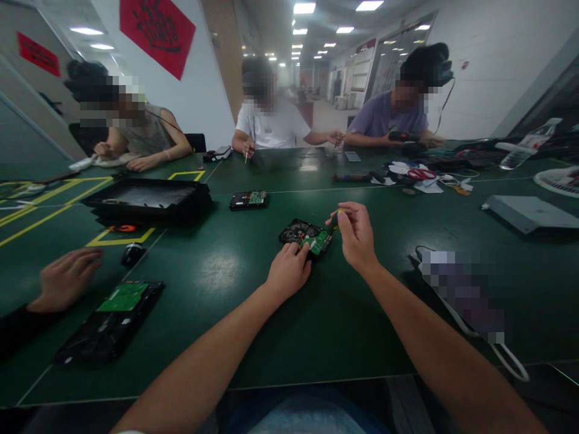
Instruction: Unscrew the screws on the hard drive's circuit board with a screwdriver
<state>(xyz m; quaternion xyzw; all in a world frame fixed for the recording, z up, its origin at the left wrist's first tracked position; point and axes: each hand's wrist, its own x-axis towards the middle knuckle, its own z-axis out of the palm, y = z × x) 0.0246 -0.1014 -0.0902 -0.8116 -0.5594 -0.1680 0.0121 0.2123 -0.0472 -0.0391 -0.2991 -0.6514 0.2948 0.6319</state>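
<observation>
A hard drive (296, 231) with a green circuit board lies on the green table in front of me. My left hand (289, 270) is closed on its near edge, fingertips pressing on the board. In my right hand (357, 236) a small screwdriver (333, 224) with a dark green and yellow handle is pinched between thumb and fingers. It is held at the drive's right side; its tip is too small to make out.
Another hard drive (248, 199) lies farther back, and a larger one (113, 319) at left, near another person's hand (67, 278). A black tray (147, 199) stands behind. A pouch (461, 295) lies at right, before a grey box (527, 212). Several people sit across the table.
</observation>
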